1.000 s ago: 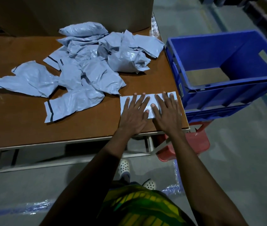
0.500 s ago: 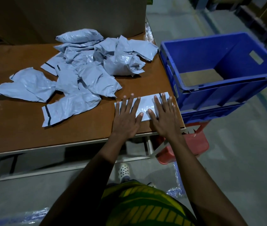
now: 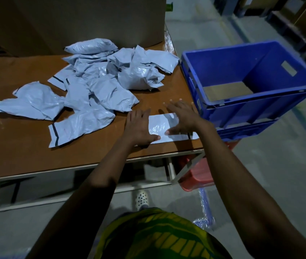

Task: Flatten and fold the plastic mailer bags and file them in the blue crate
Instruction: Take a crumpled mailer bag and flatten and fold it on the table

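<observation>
**Flat bag under both your hands, near the table's front right corner**

On the left, the brown table [image 3: 17, 146] has bare wood along its front edge. Behind that bare wood sits the pile [image 3: 99, 79] of puffy grey bags. The pile runs from the far left up to the big box [image 3: 92, 21] at the back.

Your left hand [image 3: 139, 126] lies flat on the left end of the bag [image 3: 159, 126], fingers straight, thumb on the plastic. The bag is a flat, long strip. It lies close to the front edge, and a strip of bare wood parts it from the pile.

Your right hand [image 3: 184, 116] is spread wide over the bag's right part, fingers straight and reaching past its far edge. This hand is a bit blurred.

The bag's right end reaches the table's right edge. The blue crate [image 3: 260, 98] sits just beside that edge, top open, close to your right fingertips.
</observation>
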A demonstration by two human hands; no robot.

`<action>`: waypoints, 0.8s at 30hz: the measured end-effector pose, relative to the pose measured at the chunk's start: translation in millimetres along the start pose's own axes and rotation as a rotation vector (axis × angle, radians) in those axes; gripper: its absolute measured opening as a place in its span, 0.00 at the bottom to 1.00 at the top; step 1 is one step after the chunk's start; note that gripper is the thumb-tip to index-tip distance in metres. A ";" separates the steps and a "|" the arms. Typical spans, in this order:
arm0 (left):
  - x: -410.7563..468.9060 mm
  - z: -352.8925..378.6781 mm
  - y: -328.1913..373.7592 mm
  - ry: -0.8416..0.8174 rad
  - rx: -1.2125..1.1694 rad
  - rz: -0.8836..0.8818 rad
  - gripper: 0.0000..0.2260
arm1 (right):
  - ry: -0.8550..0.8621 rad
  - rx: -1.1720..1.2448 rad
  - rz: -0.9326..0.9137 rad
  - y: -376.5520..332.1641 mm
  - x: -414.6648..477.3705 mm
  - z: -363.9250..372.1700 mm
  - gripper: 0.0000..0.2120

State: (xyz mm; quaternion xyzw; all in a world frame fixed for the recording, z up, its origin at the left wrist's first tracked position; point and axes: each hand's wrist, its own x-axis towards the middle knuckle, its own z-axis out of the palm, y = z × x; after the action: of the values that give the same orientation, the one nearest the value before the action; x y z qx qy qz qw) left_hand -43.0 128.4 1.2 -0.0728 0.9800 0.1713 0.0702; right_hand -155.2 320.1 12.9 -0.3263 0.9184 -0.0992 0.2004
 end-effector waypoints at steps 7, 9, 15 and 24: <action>19.7 -52.7 11.5 0.123 0.078 0.058 0.25 | 0.015 0.121 -0.023 -4.8 10.0 -53.9 0.18; 13.8 -65.3 15.8 0.267 0.041 0.071 0.17 | 0.169 0.135 -0.079 -5.8 1.3 -63.5 0.08; -17.7 -21.0 4.0 0.690 0.129 0.208 0.13 | 0.672 -0.101 -0.240 3.0 -35.6 -15.9 0.17; -29.6 49.4 -1.2 0.468 -0.044 0.119 0.24 | 0.633 -0.029 -0.176 5.4 -38.6 42.0 0.19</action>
State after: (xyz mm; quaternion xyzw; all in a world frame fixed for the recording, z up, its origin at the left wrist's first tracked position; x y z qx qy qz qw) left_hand -8.3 147.9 -40.4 -0.0542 0.9682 0.1749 -0.1706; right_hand -112.7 346.7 -15.0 -0.3602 0.9048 -0.1994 -0.1091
